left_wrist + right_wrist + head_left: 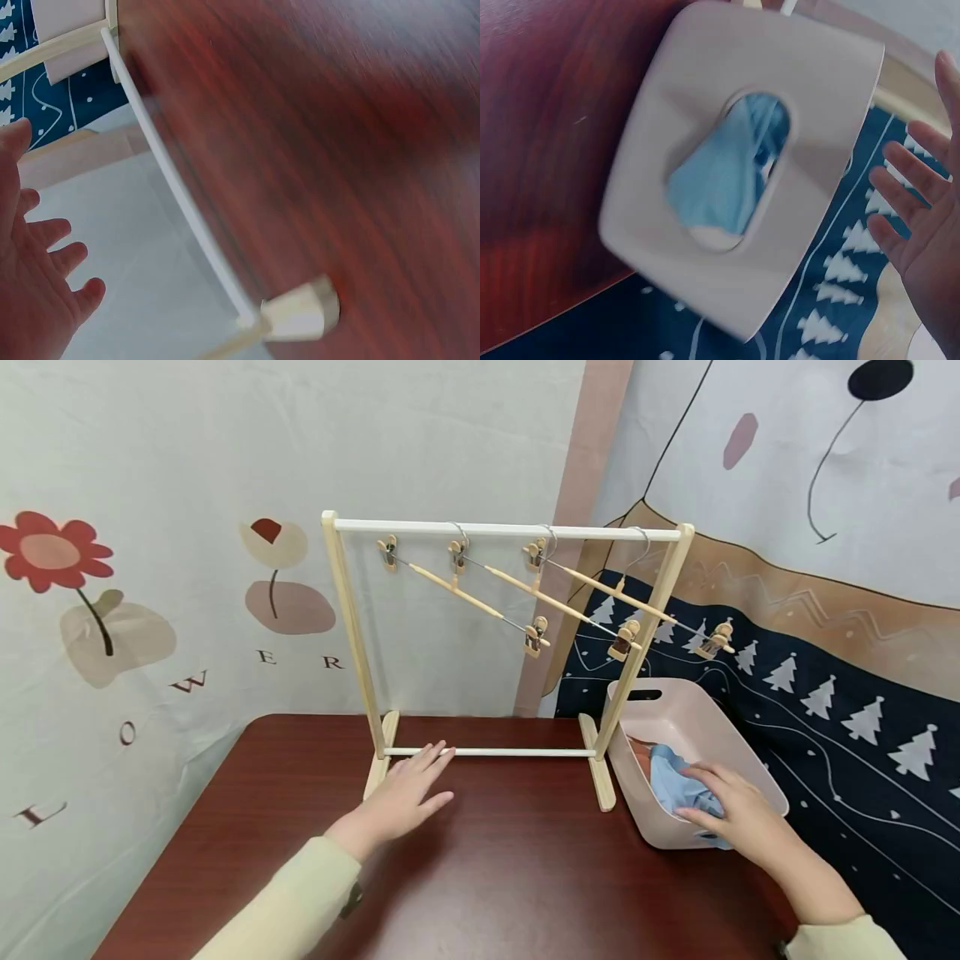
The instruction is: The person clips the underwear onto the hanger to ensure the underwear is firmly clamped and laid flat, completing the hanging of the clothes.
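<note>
My left hand (401,797) is held over the table in front of the rack's left foot, its fingers stretched out and holding nothing. At the right, my right hand (742,814) hovers at the near side of a pale pink plastic bin (705,718), thumb and fingers apart. Light blue cloth (675,781) lies in the bin just by those fingertips; whether they touch it I cannot tell. Beside it is a bit of orange-brown cloth (641,756). In the right wrist view, blue cloth (716,180) pokes out through the bin's handle slot, with the hand's fingers spread.
A small wooden rack (510,531) with white bars stands at the table's back. Three clip hangers (457,593) hang from its top bar. The dark red-brown table (510,860) fills the foreground. Behind are a printed wall cloth (450,443) and dark blue tree-patterned fabric (825,735).
</note>
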The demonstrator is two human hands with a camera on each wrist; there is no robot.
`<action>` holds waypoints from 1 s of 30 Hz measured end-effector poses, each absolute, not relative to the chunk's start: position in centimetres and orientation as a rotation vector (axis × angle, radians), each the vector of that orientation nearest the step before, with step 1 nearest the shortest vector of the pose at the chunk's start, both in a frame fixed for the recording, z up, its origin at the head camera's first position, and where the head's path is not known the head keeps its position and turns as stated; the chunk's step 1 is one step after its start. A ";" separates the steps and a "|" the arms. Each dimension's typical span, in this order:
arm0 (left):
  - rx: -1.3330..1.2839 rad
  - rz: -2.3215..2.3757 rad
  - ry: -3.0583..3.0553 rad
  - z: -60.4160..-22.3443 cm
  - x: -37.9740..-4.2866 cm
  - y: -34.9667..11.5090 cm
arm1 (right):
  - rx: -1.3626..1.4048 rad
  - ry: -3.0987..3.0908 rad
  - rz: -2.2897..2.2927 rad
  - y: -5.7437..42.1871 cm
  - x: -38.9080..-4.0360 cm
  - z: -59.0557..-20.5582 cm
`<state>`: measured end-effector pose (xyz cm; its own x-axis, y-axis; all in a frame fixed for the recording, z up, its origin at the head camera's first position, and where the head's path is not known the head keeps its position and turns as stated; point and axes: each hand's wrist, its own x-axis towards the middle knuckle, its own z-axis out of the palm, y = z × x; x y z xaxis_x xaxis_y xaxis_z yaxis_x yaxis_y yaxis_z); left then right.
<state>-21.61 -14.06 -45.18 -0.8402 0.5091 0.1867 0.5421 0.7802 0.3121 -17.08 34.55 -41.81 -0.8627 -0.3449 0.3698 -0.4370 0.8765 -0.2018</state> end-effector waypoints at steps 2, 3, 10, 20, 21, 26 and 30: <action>-0.852 -0.616 -2.873 -45.6 -21.9 -12.8 | 0.597 -2.662 0.393 35.4 -16.6 -42.3; -0.853 -0.647 -2.866 -45.8 -22.0 -12.0 | 0.607 -2.638 0.392 35.8 -16.3 -42.6; -0.872 -0.789 -2.857 -46.8 -22.5 -6.2 | 0.573 -2.657 0.403 36.9 -14.8 -43.9; -0.979 -0.796 -2.866 -46.5 -22.1 2.1 | 0.420 -2.766 0.332 36.5 -14.8 -44.6; -1.000 -0.775 -2.866 -46.5 -22.1 2.9 | 0.415 -2.771 0.323 36.5 -14.8 -44.7; -1.090 -0.667 -2.861 -46.1 -21.7 6.4 | 0.445 -2.687 0.297 36.7 -15.0 -45.3; -1.162 -0.607 -2.834 -45.5 -21.5 8.6 | 0.405 -2.672 0.274 36.7 -15.1 -45.3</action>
